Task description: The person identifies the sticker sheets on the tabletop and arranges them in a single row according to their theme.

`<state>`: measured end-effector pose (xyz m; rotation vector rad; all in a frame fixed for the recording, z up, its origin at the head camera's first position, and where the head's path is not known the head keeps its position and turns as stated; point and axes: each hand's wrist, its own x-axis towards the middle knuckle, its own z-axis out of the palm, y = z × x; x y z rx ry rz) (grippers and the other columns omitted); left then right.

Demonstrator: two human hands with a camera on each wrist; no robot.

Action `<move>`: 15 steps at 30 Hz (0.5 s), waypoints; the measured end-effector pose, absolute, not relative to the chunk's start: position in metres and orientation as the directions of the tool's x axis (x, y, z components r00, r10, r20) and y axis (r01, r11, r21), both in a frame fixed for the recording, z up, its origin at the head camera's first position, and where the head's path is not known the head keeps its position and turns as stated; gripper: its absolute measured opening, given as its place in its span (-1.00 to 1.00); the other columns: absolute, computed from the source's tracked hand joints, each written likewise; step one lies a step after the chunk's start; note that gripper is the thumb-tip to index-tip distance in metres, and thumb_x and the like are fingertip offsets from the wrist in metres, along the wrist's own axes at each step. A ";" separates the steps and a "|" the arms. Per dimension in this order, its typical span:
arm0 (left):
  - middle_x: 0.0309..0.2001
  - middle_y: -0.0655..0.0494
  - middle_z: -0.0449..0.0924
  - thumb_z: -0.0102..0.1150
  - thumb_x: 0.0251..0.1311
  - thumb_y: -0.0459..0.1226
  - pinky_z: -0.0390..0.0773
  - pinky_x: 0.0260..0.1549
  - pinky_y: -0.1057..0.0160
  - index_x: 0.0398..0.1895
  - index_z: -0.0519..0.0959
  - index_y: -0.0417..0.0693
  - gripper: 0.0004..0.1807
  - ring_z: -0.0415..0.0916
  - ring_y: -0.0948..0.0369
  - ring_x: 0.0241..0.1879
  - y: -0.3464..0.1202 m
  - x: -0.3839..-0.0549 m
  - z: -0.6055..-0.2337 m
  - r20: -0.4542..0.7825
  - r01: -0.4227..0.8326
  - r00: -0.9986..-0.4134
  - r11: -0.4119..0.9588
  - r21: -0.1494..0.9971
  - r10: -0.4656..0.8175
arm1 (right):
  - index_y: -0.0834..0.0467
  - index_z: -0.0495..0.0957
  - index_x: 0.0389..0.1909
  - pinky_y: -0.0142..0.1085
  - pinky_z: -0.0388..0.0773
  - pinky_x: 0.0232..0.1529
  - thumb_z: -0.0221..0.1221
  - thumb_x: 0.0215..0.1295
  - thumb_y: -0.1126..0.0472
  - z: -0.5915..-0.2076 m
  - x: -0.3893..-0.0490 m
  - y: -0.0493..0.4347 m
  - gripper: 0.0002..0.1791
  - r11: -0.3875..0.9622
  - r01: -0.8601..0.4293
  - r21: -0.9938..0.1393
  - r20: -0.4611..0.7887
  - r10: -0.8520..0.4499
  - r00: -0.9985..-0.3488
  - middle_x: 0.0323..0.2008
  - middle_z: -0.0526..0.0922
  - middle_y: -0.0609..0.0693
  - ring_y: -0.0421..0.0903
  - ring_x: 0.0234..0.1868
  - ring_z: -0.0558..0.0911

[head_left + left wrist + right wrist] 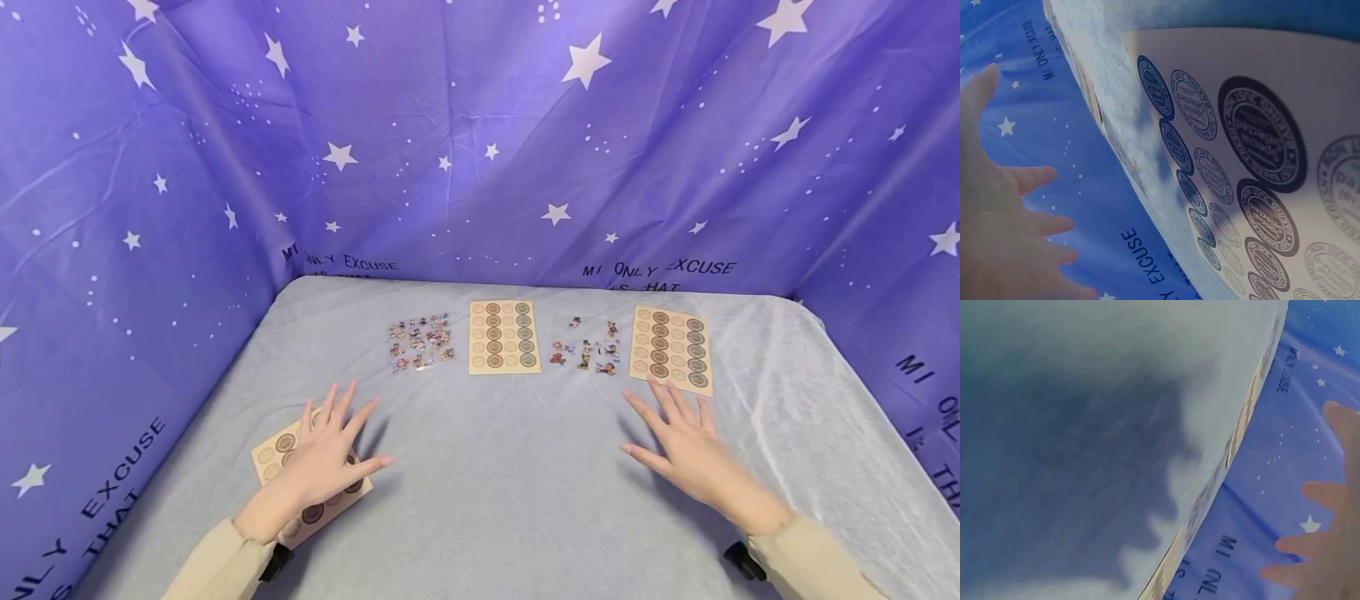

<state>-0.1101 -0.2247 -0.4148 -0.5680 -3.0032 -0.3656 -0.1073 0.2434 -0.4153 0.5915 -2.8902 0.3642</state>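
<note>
With fingers spread, my left hand (318,457) hovers over a tilted kraft sticker sheet (268,457) on the left of the table and hides its middle. Round dark and pale seal stickers cover that sheet (1272,56) in the left wrist view. My right hand (690,450) is also spread and holds nothing. Its fingertips lie just below a second sticker sheet (670,346) at the right. In the right wrist view the right hand (1329,544) hangs above the cloth, casting a shadow on it.
Along the back lie a clear sheet of small cartoon stickers (420,342), a third seal-sticker sheet (505,337) and another group of cartoon stickers (587,346). A grey-blue cloth (495,483) covers the table. Purple starry curtains (465,150) stand around the back and sides.
</note>
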 end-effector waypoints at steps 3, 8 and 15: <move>0.36 -0.16 -0.22 -0.02 -0.03 0.27 -0.47 0.19 -0.19 0.29 0.17 -0.01 -0.13 -0.43 -0.09 0.32 -0.226 -0.108 -0.414 0.109 0.361 -0.932 0.904 0.230 0.345 | 0.05 0.13 0.29 0.26 -0.40 0.18 0.05 0.12 -0.20 -0.415 -0.110 0.236 -0.24 0.885 -0.415 -0.212 0.201 -0.376 -0.905 0.29 -0.01 0.29 0.28 0.28 -0.04; 0.35 -0.18 -0.17 0.01 -0.02 0.23 -0.42 0.19 -0.21 0.28 0.20 -0.03 -0.16 -0.37 -0.12 0.32 -0.228 -0.107 -0.412 0.106 0.344 -0.939 0.906 0.247 0.327 | 0.07 0.17 0.27 0.26 -0.32 0.19 0.04 0.13 -0.21 -0.412 -0.114 0.223 -0.26 0.874 -0.433 -0.221 0.188 -0.398 -0.898 0.29 0.01 0.28 0.27 0.27 0.00; 0.32 -0.22 -0.10 0.03 0.00 0.20 -0.38 0.18 -0.22 0.24 0.24 -0.08 -0.20 -0.30 -0.15 0.31 -0.231 -0.107 -0.412 0.111 0.311 -0.950 0.907 0.284 0.291 | 0.07 0.16 0.28 0.22 -0.28 0.21 0.02 0.14 -0.22 -0.408 -0.119 0.205 -0.26 0.850 -0.470 -0.239 0.173 -0.439 -0.882 0.30 -0.01 0.25 0.24 0.28 0.00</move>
